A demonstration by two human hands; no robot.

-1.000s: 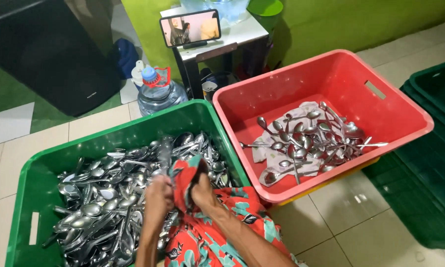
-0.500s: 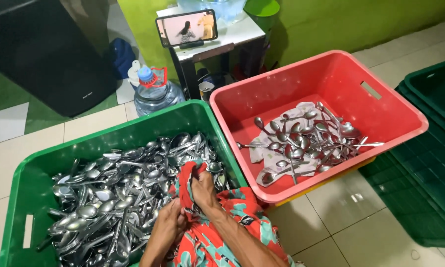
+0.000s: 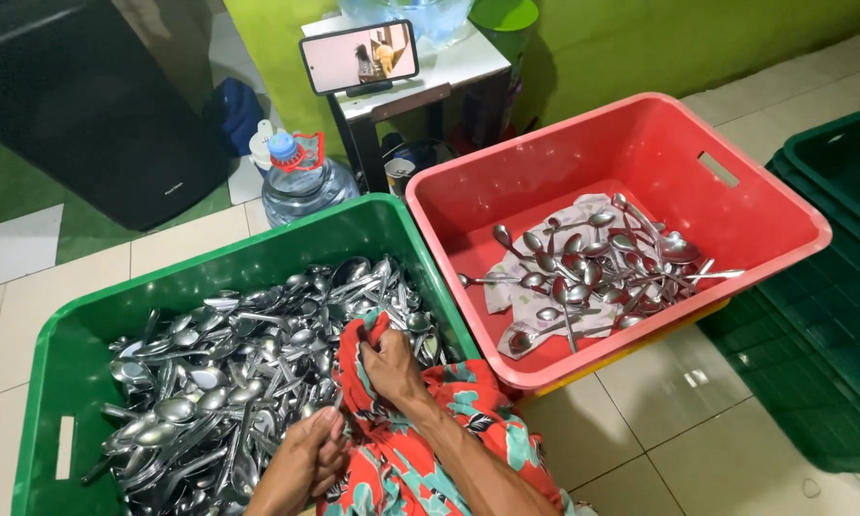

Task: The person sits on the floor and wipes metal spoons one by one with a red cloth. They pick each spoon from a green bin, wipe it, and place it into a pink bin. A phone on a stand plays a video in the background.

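A green crate (image 3: 258, 250) on the floor is full of metal spoons (image 3: 229, 368). A red floral cloth (image 3: 420, 440) drapes over its near edge and my lap. My right hand (image 3: 389, 363) grips a bunched part of the cloth above the spoons. My left hand (image 3: 308, 457) is lower and closer to me, fingers closed on the cloth's edge and seemingly a spoon handle; I cannot tell exactly. To the right, a red crate (image 3: 583, 143) holds a light cloth (image 3: 521, 287) with a pile of spoons (image 3: 597, 263) on it.
Dark green crates (image 3: 831, 277) are stacked at the right. Behind the crates stand a large water bottle (image 3: 301, 182), a small table (image 3: 449, 72) with a phone (image 3: 358, 55) propped on it, a black bin (image 3: 86, 105) and a green wall.
My left hand has drawn back out of the spoons toward me. The right hand stays on the cloth. The view has shifted slightly.
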